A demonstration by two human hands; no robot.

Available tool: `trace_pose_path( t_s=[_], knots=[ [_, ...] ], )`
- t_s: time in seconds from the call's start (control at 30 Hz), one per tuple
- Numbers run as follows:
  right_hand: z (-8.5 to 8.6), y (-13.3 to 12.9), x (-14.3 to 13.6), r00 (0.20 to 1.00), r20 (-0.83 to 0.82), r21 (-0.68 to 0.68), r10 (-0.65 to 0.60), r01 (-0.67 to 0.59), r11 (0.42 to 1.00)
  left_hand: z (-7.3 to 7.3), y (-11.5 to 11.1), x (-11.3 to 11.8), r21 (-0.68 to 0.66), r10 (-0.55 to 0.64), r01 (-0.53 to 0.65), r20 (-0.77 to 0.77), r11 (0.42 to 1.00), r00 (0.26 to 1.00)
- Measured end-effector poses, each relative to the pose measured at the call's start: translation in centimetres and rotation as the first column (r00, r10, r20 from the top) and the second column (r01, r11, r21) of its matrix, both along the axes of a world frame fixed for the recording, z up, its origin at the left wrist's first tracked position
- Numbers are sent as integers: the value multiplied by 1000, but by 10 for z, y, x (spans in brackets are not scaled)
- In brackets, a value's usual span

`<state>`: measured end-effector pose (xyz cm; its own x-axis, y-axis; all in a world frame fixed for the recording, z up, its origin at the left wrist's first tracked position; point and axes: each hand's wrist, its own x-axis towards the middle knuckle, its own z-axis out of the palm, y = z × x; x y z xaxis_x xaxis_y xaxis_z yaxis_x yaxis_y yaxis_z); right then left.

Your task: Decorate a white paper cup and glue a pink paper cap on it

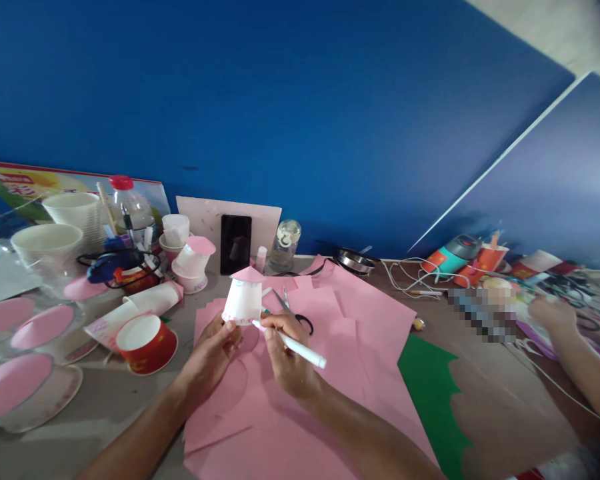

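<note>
A white paper cup (pixel 243 301), upside down with a pink cone on top, is held up at the middle of the view. My left hand (pixel 214 352) grips its lower rim from the left. A white marker (pixel 303 350) lies in my right hand (pixel 289 357), its tip against the cup's lower right rim, where small coloured marks run along the edge. Under both hands spread sheets of pink paper (pixel 330 393). Scissors (pixel 304 323) with black handles rest on the paper just behind my right hand.
At left stand pink-topped cups (pixel 43 327), a red cup (pixel 147 343), stacked white cups (pixel 75 213) and a bottle (pixel 130 207). Behind are a phone (pixel 235 245) and a glass jar (pixel 285 245). Green paper (pixel 430 393), cables and another person's arm (pixel 575 340) are at right.
</note>
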<state>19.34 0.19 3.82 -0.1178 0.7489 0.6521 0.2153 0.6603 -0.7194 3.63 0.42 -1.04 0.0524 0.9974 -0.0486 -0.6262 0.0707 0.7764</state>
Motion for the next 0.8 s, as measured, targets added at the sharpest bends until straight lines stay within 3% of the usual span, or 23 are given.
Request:
trace_pose_path(
  t_s=[0.43,0.8],
  knots=[
    [-3,0,3,999,-39,-51,0,-2,999,4,-1,0,-25,23,-22,35,999,999],
    [0,1,1,1000,-21,-25,-1,0,1000,-3,1,-2,-29,24,-23,34,999,999]
  ],
)
